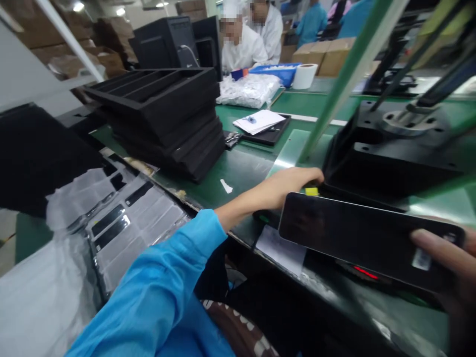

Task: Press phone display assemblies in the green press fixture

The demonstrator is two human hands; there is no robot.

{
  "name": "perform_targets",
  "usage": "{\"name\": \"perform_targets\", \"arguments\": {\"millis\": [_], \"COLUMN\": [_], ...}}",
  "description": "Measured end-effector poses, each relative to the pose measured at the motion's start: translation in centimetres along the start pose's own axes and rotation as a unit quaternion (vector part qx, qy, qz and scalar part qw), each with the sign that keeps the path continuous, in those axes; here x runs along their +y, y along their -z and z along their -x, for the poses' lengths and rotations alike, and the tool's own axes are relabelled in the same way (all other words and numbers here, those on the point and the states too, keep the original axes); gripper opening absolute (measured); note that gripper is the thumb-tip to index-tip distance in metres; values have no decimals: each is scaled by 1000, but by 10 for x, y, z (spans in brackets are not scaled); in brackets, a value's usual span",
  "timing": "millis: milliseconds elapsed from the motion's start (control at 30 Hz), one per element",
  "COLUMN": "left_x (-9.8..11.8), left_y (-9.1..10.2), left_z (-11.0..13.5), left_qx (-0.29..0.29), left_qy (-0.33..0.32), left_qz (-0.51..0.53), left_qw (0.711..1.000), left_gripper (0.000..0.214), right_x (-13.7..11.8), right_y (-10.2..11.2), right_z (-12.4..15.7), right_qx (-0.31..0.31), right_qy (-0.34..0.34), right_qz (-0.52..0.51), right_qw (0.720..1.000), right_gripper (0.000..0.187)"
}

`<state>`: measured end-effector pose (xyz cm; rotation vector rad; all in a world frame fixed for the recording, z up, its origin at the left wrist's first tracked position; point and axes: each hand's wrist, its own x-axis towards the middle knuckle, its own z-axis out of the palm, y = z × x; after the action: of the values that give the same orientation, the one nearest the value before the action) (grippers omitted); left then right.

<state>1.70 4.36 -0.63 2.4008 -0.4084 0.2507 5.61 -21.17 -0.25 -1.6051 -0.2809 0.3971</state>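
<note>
Two hands work at the green surface (238,171). Right hand (451,267) pinches a dark phone (357,238) by its end, held flat above the surface edge. Left hand (293,186), fingers curled, touches a yellow tab (311,191) beside the black fixture (390,153) behind the phone.

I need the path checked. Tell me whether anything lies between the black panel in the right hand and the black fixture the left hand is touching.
Nothing visible blocks it. The right hand holds the black panel just in front of the black fixture; only the left hand and a small yellow tab sit at the fixture's edge.
</note>
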Motion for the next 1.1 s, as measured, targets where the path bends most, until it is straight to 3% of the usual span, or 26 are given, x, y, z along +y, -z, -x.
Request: {"name": "perform_targets", "arguments": {"millis": [100,167,267,400,467,567,667,833,1100], "left_x": [12,17,18,12,8,4,1,-2,8], "left_y": [6,8,2,-14,-19,-24,-27,-27,-25], "left_z": [15,20,14,-4,-8,-6,-4,-7,-4], "left_qx": [-64,-87,-107,-92,-74,-55,-43,-28,-38], "left_qy": [-42,-29,-27,-58,-62,-59,-63,-81,-52], "left_qz": [-40,-90,-168,-254,-274,-283,-283,-301,-270], "left_qw": [996,992,980,961,957,956,956,950,961], "left_gripper": [43,59,65,52,48,51,50,50,50], "right_x": [9,13,15,8,-1,-8,6,27,3], "right_y": [9,15,19,10,-1,-7,6,29,10], "right_z": [-15,-22,-24,-14,-6,-2,-12,-22,-14], "right_qx": [-17,-67,-85,20,76,80,82,25,-60], "right_qy": [1,-4,-13,-14,-34,-63,-5,38,29], "right_qz": [-37,-57,-68,-19,-1,4,46,6,-28], "right_qw": [999,996,994,1000,997,995,996,999,997], "right_gripper": [45,43,42,48,39,30,47,43,39]}}
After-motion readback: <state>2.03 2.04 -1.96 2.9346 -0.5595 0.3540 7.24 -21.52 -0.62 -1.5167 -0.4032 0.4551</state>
